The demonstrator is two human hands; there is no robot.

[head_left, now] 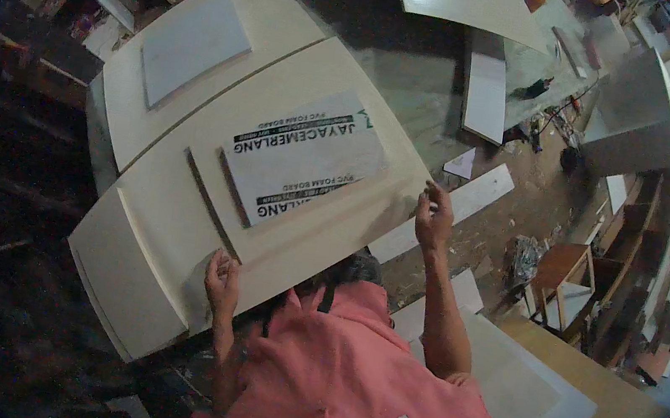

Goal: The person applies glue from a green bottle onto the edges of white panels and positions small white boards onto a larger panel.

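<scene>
Room light: dim and uneven, its source lying out of view.
Glossy top panel (463,4): is catching a pale sheen, among the brightest patches.
Cream board (288,245): is reflecting softly, with faint shadow lying near the left hand (222,279).
Left side: is sinking into near-black, grain speckling it.
Fisheye rim: is bending straight edges; black is filling the corners.
Right-hand clutter (549,123): is looking soft, fine detail smearing.

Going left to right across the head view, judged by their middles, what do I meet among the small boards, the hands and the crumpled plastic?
Grey board → left hand → printed board → right hand → crumpled plastic.
</scene>
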